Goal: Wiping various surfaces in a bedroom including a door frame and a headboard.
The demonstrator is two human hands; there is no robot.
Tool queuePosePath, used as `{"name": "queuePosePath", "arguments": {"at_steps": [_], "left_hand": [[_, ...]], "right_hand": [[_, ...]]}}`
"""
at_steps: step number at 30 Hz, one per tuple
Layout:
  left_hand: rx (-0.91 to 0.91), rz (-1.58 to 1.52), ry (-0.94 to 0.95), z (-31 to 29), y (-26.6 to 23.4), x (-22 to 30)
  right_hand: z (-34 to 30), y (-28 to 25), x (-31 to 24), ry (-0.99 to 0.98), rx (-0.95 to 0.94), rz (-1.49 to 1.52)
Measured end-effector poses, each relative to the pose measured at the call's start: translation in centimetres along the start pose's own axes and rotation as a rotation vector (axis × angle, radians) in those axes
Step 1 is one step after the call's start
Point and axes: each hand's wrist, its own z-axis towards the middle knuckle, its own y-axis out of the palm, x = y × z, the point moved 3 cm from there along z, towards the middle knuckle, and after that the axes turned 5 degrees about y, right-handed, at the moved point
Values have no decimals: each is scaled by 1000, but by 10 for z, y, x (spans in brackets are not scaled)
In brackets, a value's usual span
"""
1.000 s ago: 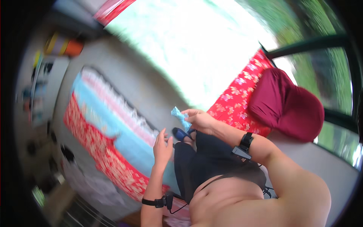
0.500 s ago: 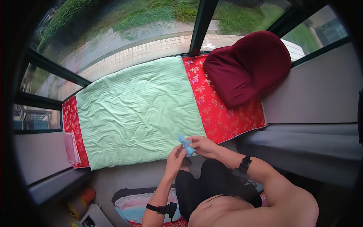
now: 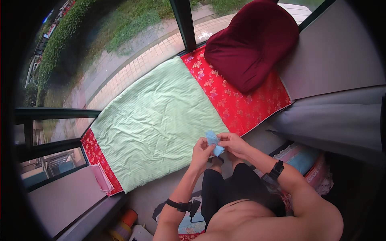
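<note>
Between my hands is a small, light-blue, crumpled piece of soft material (image 3: 210, 137); its exact kind I cannot make out. My left hand (image 3: 202, 152) pinches it from the left, thumb and fingers closed. From the right, my right hand (image 3: 234, 144) grips it with its fingertips. Both hands are close together over the front right corner of a pale green quilt (image 3: 148, 120), which lies wrinkled across a red floral mat (image 3: 231, 102).
A dark red cushion (image 3: 253, 46) rests on the mat's right end, by the windows. At the left end lies a folded pink cloth (image 3: 101, 178). Grey fabric (image 3: 333, 116) hangs at the right. An orange and yellow round object (image 3: 126, 221) stands at lower left.
The view has turned, so the quilt and mat now appear tilted. Both hands still hold the blue piece, which shows slightly further right in the picture.
</note>
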Motion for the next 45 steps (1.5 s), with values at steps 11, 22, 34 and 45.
{"name": "queuePosePath", "arguments": {"at_steps": [11, 22, 34, 45], "left_hand": [[-171, 264, 46, -44, 57, 35], [-426, 561, 225, -98, -11, 73], [-469, 561, 73, -215, -142, 69], [-289, 460, 66, -279, -176, 45]], "right_hand": [[-84, -2, -18, -111, -74, -191], [-112, 101, 49, -280, 88, -402], [-95, 196, 161, -300, 43, -569], [-112, 230, 195, -322, -40, -721]]}}
